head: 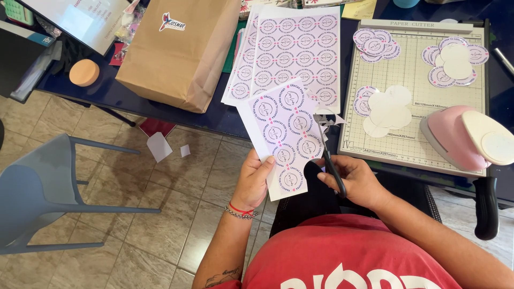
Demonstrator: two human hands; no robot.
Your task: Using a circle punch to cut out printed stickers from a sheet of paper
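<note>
Left hand: the left hand (pixel 254 179) pinches the lower left edge of a white paper strip printed with round pink-and-white labels (pixel 286 140), thumb on top and fingers curled under it, closed firmly on the sheet.

Right hand: the right hand (pixel 350 179) is wrapped through the handles of a pair of black-handled scissors (pixel 327 155); the blades point up and away into the right edge of the strip, only slightly parted as far as I can see.

Strip: held in the air over the lap, just off the near edge of the dark blue table (pixel 107 91), tilted up to the right (a rounded bite is already gone from its lower right edge).

Sheets: a fanned stack of uncut white label sheets (pixel 292 51) lies on the table just beyond the strip.

Cutter board: a cream gridded paper cutter board (pixel 415 85) sits to the right; on it lie loose piles of cut round labels (pixel 375 44), some face down, and a pink and white paper punch (pixel 466 140) at its near right corner.

Bag: a brown paper bag with a small sticker (pixel 179 51) stands on the table to the left, its top folded shut, so its contents cannot be seen.

Floor: a grey plastic chair (pixel 37 187) stands on beige tiles, with white paper scraps (pixel 159 146) near the table.
</note>
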